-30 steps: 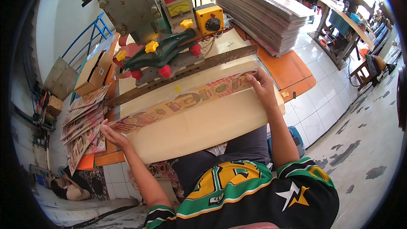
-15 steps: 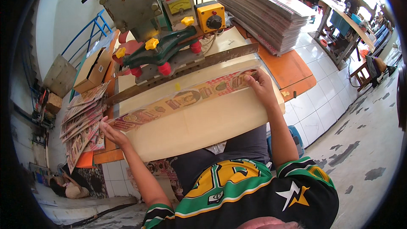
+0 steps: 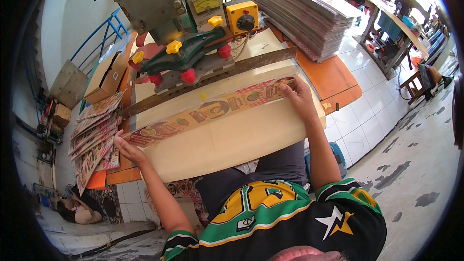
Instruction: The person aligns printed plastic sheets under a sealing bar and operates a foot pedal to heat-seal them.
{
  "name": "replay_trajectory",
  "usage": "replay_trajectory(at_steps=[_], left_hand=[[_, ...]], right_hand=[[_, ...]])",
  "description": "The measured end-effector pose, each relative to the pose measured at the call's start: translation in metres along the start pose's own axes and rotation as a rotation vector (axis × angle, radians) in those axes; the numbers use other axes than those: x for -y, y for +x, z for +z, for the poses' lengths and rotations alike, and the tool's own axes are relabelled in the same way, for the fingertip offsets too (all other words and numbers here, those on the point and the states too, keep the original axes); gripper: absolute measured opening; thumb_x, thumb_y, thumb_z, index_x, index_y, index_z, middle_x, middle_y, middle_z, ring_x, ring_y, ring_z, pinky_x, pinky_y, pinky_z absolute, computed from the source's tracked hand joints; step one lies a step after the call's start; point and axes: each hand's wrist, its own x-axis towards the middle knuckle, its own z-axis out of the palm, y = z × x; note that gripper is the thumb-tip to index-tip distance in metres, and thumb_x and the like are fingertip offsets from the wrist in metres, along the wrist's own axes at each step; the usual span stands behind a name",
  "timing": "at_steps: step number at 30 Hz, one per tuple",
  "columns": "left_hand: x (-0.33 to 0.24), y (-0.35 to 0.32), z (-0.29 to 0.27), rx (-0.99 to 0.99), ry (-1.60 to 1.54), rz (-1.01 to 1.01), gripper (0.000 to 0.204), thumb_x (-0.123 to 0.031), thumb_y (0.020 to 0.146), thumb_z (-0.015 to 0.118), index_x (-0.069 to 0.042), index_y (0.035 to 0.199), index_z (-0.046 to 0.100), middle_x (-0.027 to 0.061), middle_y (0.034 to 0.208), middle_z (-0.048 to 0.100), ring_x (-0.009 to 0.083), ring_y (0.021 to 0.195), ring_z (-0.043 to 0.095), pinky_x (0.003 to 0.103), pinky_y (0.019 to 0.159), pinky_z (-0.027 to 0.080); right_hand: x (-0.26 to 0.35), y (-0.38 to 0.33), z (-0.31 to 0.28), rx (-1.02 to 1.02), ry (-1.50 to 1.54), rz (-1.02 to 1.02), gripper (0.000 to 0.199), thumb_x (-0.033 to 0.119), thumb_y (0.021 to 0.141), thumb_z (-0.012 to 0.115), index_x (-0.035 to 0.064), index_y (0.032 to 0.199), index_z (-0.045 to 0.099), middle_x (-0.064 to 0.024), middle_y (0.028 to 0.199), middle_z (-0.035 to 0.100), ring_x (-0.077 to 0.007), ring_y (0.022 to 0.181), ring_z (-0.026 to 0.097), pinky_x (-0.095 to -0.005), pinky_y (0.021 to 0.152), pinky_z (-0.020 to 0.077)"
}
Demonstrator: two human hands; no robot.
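A long, clear plastic strip printed with food pictures and red checks (image 3: 212,109) lies slanted across the cream work board (image 3: 232,142), just in front of the press's long metal bar (image 3: 251,63). At its left end, my left hand (image 3: 131,151) pinches the corner between thumb and fingers. My right hand (image 3: 299,97) grips the far right end, thumb on top. Above the bar sits a press head with a green bracket (image 3: 186,53), yellow knobs and red insulators. A small yellow mark (image 3: 203,95) shows at the strip's back edge.
A tall stack of flat printed sheets (image 3: 299,14) stands at the back right. Several finished-looking printed pieces (image 3: 96,140) pile up at the left, beside a cardboard box (image 3: 105,78). A yellow control box (image 3: 241,17) adjoins the press. Other people sit farther off.
Both hands keep their hold on the strip's ends, and the strip stays almost in place. The whole view has shifted very slightly.
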Motion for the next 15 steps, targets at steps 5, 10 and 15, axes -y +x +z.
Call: replay_trajectory(at_steps=[5, 10, 15], left_hand=[[-0.007, -0.001, 0.002, -0.041, 0.03, 0.028, 0.044, -0.035, 0.111, 0.032, 0.001, 0.113, 0.057, 0.0086, 0.103, 0.055, 0.0204, 0.098, 0.052, 0.034, 0.093, 0.04], [0.002, -0.001, -0.003, -0.06, -0.099, -0.078, 0.042, -0.035, 0.111, 0.036, 0.002, 0.117, 0.056, 0.0085, 0.104, 0.054, 0.0202, 0.1, 0.052, 0.035, 0.094, 0.041], [0.014, 0.002, -0.004, -0.1, -0.018, 0.014, 0.043, -0.039, 0.111, 0.037, -0.001, 0.105, 0.055, 0.0079, 0.098, 0.054, 0.0216, 0.094, 0.052, 0.034, 0.089, 0.042]], right_hand=[[-0.005, -0.001, -0.006, 0.062, -0.114, -0.05, 0.043, 0.035, 0.092, 0.074, -0.0019, 0.112, 0.067, -0.009, 0.09, 0.073, -0.0146, 0.079, 0.065, -0.031, 0.076, 0.0514], [-0.008, -0.003, -0.008, 0.109, -0.16, -0.038, 0.04, 0.034, 0.091, 0.075, -0.002, 0.108, 0.069, -0.0113, 0.083, 0.071, -0.0164, 0.075, 0.065, -0.0317, 0.072, 0.0507], [-0.003, -0.002, -0.003, 0.08, -0.116, -0.081, 0.038, 0.032, 0.091, 0.075, -0.0029, 0.104, 0.069, -0.0114, 0.081, 0.071, -0.0171, 0.074, 0.065, -0.0327, 0.069, 0.0503]])
